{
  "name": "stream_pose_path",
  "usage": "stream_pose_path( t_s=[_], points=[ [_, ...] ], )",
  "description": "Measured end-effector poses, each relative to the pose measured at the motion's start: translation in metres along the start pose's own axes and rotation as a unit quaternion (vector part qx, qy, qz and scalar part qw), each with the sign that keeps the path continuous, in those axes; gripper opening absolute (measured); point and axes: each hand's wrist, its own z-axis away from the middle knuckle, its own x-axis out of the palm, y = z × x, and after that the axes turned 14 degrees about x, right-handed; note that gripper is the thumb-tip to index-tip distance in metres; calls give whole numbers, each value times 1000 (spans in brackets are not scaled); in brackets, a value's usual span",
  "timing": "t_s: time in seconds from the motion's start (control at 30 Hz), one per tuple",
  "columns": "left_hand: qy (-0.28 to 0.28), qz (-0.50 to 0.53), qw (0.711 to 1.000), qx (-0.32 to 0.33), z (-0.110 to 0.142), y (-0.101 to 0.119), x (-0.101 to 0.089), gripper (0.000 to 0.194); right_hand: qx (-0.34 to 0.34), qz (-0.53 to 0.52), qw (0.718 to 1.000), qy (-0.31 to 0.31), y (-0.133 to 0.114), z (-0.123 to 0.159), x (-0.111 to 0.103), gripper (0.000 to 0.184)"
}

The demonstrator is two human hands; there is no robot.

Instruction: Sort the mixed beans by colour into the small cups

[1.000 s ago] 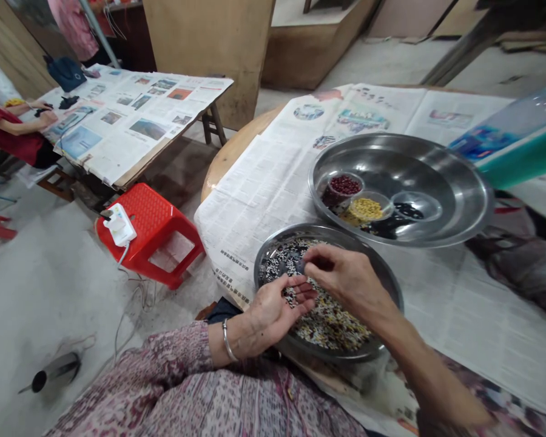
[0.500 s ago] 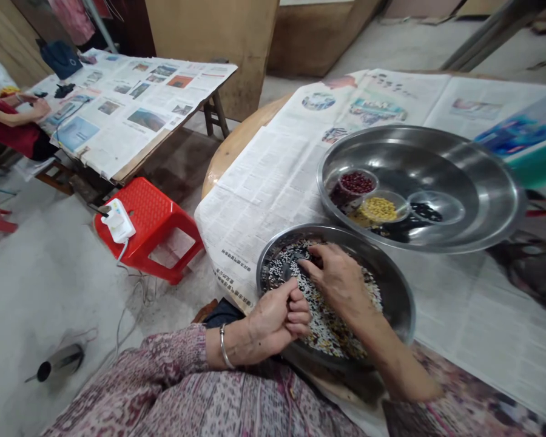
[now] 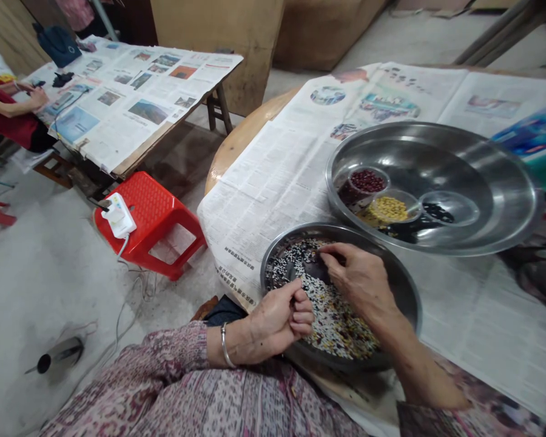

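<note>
Right fingers [image 3: 334, 258] touch grains [image 3: 332, 315]; left fingers [image 3: 303, 309] curl (shut)

We have mixed grains [image 3: 334, 318], white, black and yellow, heaped loosely in shallow steel bowl [image 3: 399, 285], on lap, metal bare along far side. Right hand [image 3: 359, 282] fingertips down among grains. Left hand [image 3: 273, 321] curled closed, just above near rim.

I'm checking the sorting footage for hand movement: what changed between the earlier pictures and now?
The left hand, open palm-up earlier, has curled closed over the steel bowl. The right hand has moved down, its fingertips now at the mixed grains. The large steel basin and its small cups stayed put.
</note>
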Motion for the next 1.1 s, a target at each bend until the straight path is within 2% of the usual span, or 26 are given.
stream_pose_path(
  t_s=[0.07,0.23,0.37,0.57,0.73,0.87,0.97,1.1],
  points=[
    [1,0,1000,-3,0,-1,1,39,-2,19,1000,24,5,4,0,27],
    [2,-7,1000,-11,0,-1,5,39,-36,32,999,-2,-5,5,14,29],
    [10,-2,1000,-9,3,2,5,39,-73,1,997,-14,-11,2,20,24],
    [6,-4,1000,-6,4,1,2,38,-141,29,989,26,-8,4,22,27],
    [9,-5,1000,-7,3,1,2,39,-133,9,991,-15,-10,3,22,27],
    [3,-5,1000,-4,3,2,1,40,-126,-2,992,-8,-6,2,18,28],
    [6,-5,1000,-5,2,1,0,40,-186,64,981,-2,-7,6,16,32],
    [3,4,1000,-6,2,1,-1,39,-255,203,944,-47,-16,10,16,36]
  ],
)
